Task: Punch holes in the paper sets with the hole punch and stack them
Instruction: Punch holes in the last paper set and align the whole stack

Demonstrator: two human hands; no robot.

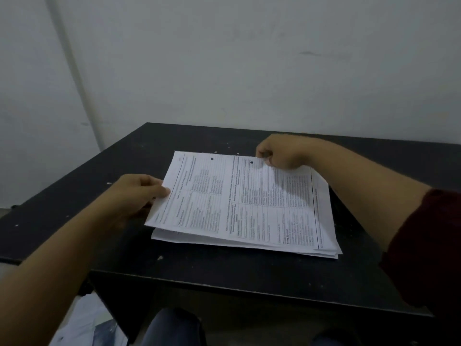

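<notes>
At the lower left of the frame we see loose white sheets [84,323] lying on the floor beside the table leg. Above them, our left hand [136,193] comes in from the lower left with its thumb on top of the top paper set [239,198] and its fingers curled under that set's left edge, so it pinches the edge there. The set is a printed table page, turned sideways to us, and it lies at the centre of the frame, slightly askew over the paper stack [249,242] beneath it, whose edges stick out along the near side and at the lower right corner. Both rest on the black table [224,268], which fills the middle band of the frame and carries a few small white flecks.

Two punched holes [251,162] show as dark dots along the far edge of the top sheet. Just right of them, at centre right, our right hand [279,152] has its fingers curled tightly and grips the far right corner of the same set. Its forearm runs off to the right edge, where a dark red sleeve [429,245] covers it. A pale wall [249,58] fills the upper half of the frame.
</notes>
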